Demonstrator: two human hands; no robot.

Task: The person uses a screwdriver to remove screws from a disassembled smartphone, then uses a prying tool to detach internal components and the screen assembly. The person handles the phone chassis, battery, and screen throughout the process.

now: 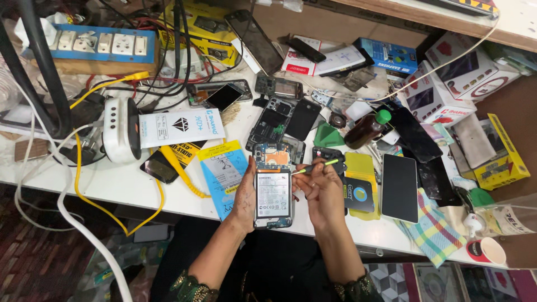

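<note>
White desk (pixel 112 184) crowded: phone parts, boxes, cables, power strip (pixel 100 43) at far left corner. Opened phone (pixel 272 187) at near edge, middle, back off, battery showing. Left hand (pixel 246 196) clamped on phone's left side, thumb along its edge. Right hand (pixel 321 193) just beside phone, fingers pinched together on green-tipped tool (pixel 316 165), tip over phone's upper right corner. Brown bottle (pixel 366 128) lies farther back, right.

Bright, even light falls on the white worktop (pixel 112 184) — shadows there are small and soft. Below the worktop's near edge it gets dark. Black phone screens shine a little — far corners bend and blur slightly.
</note>
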